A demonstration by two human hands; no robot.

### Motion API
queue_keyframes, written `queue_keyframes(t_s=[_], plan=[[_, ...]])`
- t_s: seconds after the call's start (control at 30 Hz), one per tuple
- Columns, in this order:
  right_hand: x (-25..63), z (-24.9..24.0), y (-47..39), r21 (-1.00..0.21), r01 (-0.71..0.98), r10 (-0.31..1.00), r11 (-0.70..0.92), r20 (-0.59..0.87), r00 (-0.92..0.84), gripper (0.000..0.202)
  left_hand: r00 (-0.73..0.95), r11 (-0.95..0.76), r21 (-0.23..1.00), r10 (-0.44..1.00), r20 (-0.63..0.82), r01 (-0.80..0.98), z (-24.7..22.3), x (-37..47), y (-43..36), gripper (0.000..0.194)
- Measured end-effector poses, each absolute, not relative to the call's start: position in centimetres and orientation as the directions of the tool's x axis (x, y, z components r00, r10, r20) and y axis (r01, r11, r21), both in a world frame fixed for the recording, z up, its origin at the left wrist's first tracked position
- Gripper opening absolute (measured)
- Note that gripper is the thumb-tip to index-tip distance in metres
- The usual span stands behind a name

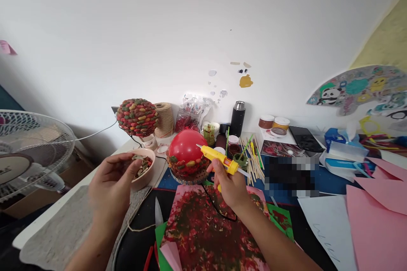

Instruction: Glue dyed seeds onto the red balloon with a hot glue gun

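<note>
With the left hand (111, 173) pinching a small shell (137, 158) near the bowl (140, 183) and the right hand (228, 181) wrapped round the glue gun (222, 161), best keep the nozzle (199, 146) off the red balloon (186, 146) beyond the painted sheet (206, 233).

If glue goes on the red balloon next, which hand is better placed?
Probably the right hand: it holds the yellow glue gun, nozzle toward the balloon; the left hand is near the bowl.
</note>
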State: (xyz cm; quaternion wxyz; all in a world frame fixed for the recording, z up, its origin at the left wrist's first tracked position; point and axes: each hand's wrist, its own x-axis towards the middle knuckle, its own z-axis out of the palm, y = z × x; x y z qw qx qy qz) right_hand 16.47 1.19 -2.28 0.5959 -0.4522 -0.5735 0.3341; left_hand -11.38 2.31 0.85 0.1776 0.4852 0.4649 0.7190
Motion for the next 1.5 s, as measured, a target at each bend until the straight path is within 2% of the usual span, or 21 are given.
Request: queue_keyframes(t_s=[0.1, 0.17, 0.27, 0.37, 0.57, 0.77, 0.97, 1.27, 1.5], plan=[[16.4, -2.3, 1.1, -0.916, 0.123, 0.912, 0.382, 0.395, 0.109, 0.072, -0.205, -0.573, 0.653, 0.653, 0.729, 0.495, 1.1, -10.6, 1.7, 0.015], [16.5, -2.3, 1.1, -0.916, 0.123, 0.912, 0.382, 0.395, 0.109, 0.071, -0.014, -0.634, 0.481, 0.596, 0.803, 0.606, 1.2, -9.6, 1.7, 0.007], [16.7, -2.2, 1.1, -0.916, 0.131, 0.913, 0.379, 0.393, 0.112, 0.071, 0.159, -0.691, 0.314, 0.529, 0.833, 0.652, 1.4, -8.1, 2.3, 0.009], [16.8, -2.1, 1.2, -0.911, 0.148, 0.91, 0.385, 0.401, 0.106, 0.07, 0.258, -0.715, 0.228, 0.502, 0.826, 0.66, 1.2, -6.9, 3.2, 0.015], [16.7, -1.7, 1.1, -0.869, 0.244, 0.886, 0.431, 0.459, 0.07, 0.068, 0.34, -0.704, 0.168, 0.52, 0.783, 0.69, 0.3, -5.6, 4.3, 0.014], [16.5, -1.3, 0.9, -0.8, 0.31, 0.833, 0.514, 0.552, 0.042, 0.057, 0.361, -0.644, 0.081, 0.523, 0.772, 0.761, -0.1, -5.2, 4.3, 0.016], [16.5, -1.2, 0.8, -0.784, 0.316, 0.829, 0.534, 0.559, -0.016, 0.053, 0.387, -0.611, 0.013, 0.517, 0.763, 0.792, -0.4, -5.2, 4.5, 0.014], [16.4, -1.3, 0.8, -0.703, 0.41, 0.789, 0.582, 0.61, -0.074, 0.051, 0.431, -0.573, -0.095, 0.486, 0.76, 0.814, -0.3, -4.8, 4.3, 0.013], [16.3, -1.4, 0.7, -0.688, 0.425, 0.79, 0.588, 0.601, -0.119, 0.056, 0.438, -0.541, -0.137, 0.479, 0.761, 0.83, -0.4, -4.6, 4.4, 0.012]])
